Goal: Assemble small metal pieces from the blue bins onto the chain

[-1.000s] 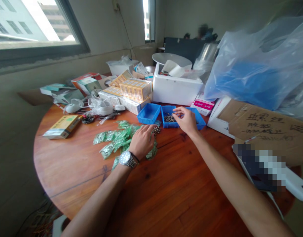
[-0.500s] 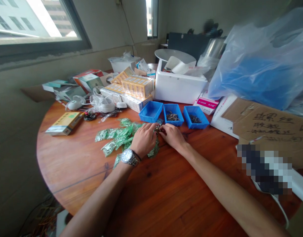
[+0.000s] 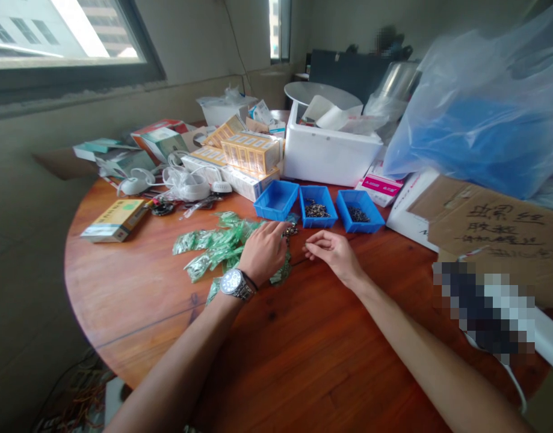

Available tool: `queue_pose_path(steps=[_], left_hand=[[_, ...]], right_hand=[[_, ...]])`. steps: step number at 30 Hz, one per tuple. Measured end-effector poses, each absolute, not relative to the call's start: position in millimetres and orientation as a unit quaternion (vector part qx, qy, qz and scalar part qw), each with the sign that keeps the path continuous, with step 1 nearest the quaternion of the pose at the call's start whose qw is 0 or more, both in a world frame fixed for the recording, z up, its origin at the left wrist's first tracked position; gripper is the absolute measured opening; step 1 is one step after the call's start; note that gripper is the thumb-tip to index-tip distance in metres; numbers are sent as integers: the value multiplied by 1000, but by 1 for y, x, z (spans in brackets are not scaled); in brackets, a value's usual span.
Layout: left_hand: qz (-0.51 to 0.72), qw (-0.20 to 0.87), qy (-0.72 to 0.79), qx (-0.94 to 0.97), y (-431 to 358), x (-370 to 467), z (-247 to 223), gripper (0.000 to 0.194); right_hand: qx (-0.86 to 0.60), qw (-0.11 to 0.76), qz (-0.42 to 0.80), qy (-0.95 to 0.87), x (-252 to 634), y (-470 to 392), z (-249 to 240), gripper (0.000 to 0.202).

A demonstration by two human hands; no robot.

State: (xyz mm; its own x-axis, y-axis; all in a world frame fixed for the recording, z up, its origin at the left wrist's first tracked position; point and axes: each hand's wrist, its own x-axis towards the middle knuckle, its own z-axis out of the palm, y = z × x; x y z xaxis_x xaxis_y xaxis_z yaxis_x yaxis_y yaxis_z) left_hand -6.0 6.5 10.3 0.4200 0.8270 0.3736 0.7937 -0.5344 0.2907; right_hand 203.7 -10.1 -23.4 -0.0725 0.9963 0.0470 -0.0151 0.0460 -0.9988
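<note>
My left hand [image 3: 263, 251], with a watch on its wrist, is curled beside a pile of green plastic packets [image 3: 217, 243]. Small metal screws [image 3: 291, 230] show at its fingertips, and the palm side is hidden. Just to the right, my right hand [image 3: 333, 255] is raised a little off the table, thumb and fingers pinched together. Whatever tiny thing may be in that pinch is too small to name. Beyond the hands stand three blue bins: the left bin [image 3: 276, 207] shows a bare bottom, while the middle bin [image 3: 319, 221] and right bin [image 3: 361, 226] hold small dark metal pieces.
Yellow-and-white boxes [image 3: 251, 151] and a white foam box [image 3: 333, 159] stand behind the bins. A yellow carton [image 3: 116, 221] and white round devices [image 3: 192, 185] lie to the left. At right are a cardboard piece with writing [image 3: 497, 234] and a large plastic bag [image 3: 479, 132].
My right hand has drawn away from the left fingertips, moving right and slightly towards me, still pinched. My left hand has stayed nearly in place by the packets.
</note>
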Motion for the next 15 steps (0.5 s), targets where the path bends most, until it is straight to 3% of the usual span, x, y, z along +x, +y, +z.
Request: queue_pose_path(steps=[5, 15], left_hand=[[235, 41, 478, 845, 6, -6, 10, 38], [233, 45, 476, 847, 7, -7, 8, 36]], right_hand=[[-427, 534, 614, -394, 211, -27, -19, 37], [-414, 588, 595, -359, 211, -25, -16, 34]])
